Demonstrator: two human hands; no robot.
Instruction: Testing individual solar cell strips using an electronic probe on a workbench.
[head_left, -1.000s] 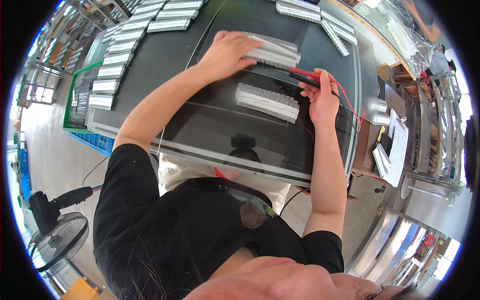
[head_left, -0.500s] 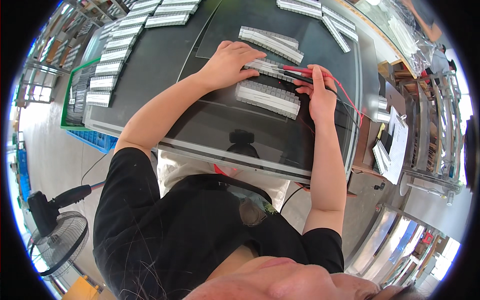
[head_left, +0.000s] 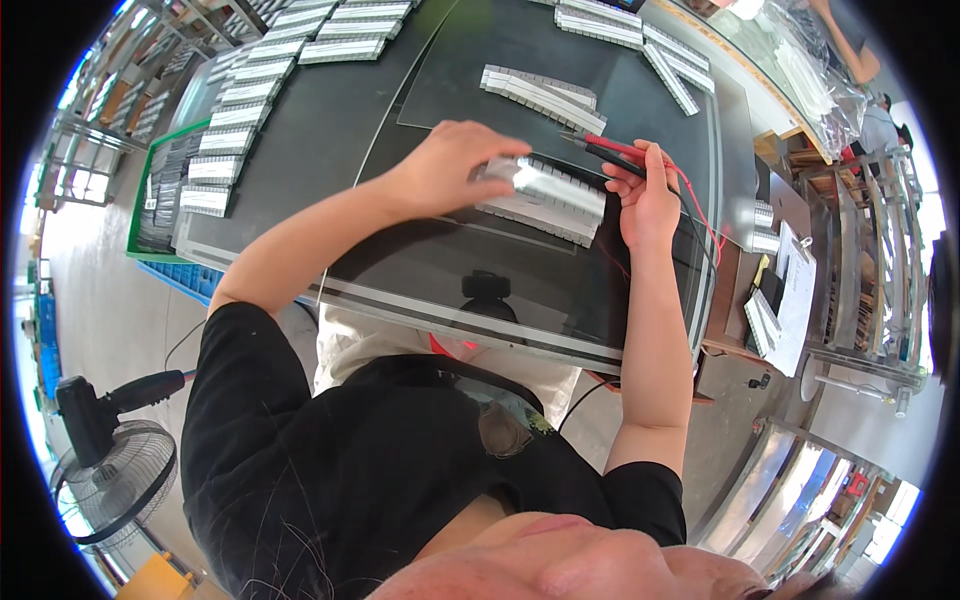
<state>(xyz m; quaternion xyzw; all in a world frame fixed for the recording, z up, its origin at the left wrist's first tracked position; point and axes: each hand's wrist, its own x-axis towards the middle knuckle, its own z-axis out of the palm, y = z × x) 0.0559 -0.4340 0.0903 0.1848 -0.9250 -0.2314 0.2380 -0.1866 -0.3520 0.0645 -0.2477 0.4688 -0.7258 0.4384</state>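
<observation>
My left hand (head_left: 450, 170) is closed on the left end of a strip module (head_left: 560, 186), long, narrow and grey-white with a ridged edge. It is tilted and shines, partly blurred, just above another ridged strip (head_left: 545, 222) on the dark glass tabletop (head_left: 420, 250). In my right hand (head_left: 648, 210) are two test probes side by side, a red probe (head_left: 622, 149) and a black probe (head_left: 608, 156). Their metal tips point left and touch no strip. Beyond the tips lie a pair of overlapping strips (head_left: 543, 100).
Rows of similar strips (head_left: 235, 117) line the left side of the table, and several more (head_left: 670, 60) lie at the far right. A green crate (head_left: 140, 215) of dark pieces stands at the left. A clipboard with paper (head_left: 795, 295) is on the right.
My left hand has lifted the strip module off the glass and brought it nearer, over the closest strip. The probes have come off it and drawn slightly right.
</observation>
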